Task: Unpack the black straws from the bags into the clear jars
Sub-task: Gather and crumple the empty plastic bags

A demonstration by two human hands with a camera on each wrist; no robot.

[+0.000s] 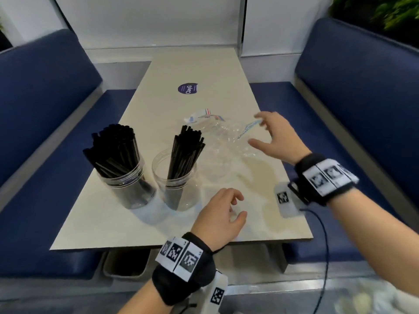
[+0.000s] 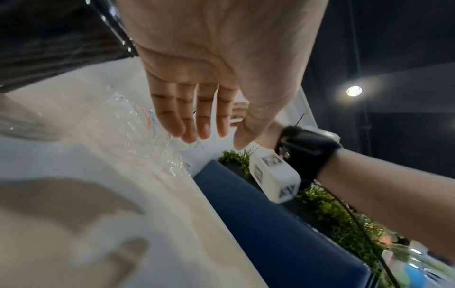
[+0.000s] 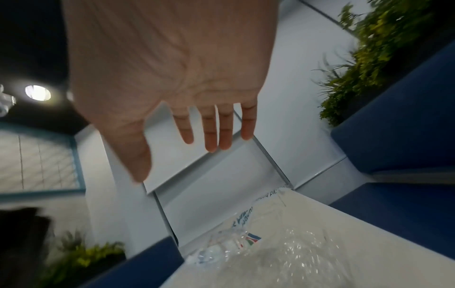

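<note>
Two clear jars stand on the table's left half. The left jar (image 1: 128, 184) is packed with black straws (image 1: 113, 148); the right jar (image 1: 175, 189) holds a thinner bundle of straws (image 1: 187, 150). Crumpled clear plastic bags (image 1: 223, 143) lie empty to the right of the jars. My right hand (image 1: 275, 138) hovers over the bags with fingers spread and holds nothing; the right wrist view shows the bags (image 3: 270, 247) below its straight fingers (image 3: 211, 128). My left hand (image 1: 221, 215) is near the table's front edge, fingers loosely curled and empty, beside the bags (image 2: 147, 132).
The beige table (image 1: 108, 220) carries a round purple sticker (image 1: 187, 89) at its far end. Blue padded benches (image 1: 45, 91) flank it on both sides, with a white wall behind. A bin (image 1: 125, 262) sits under the front edge. Green plants (image 1: 385, 12) are at the far right.
</note>
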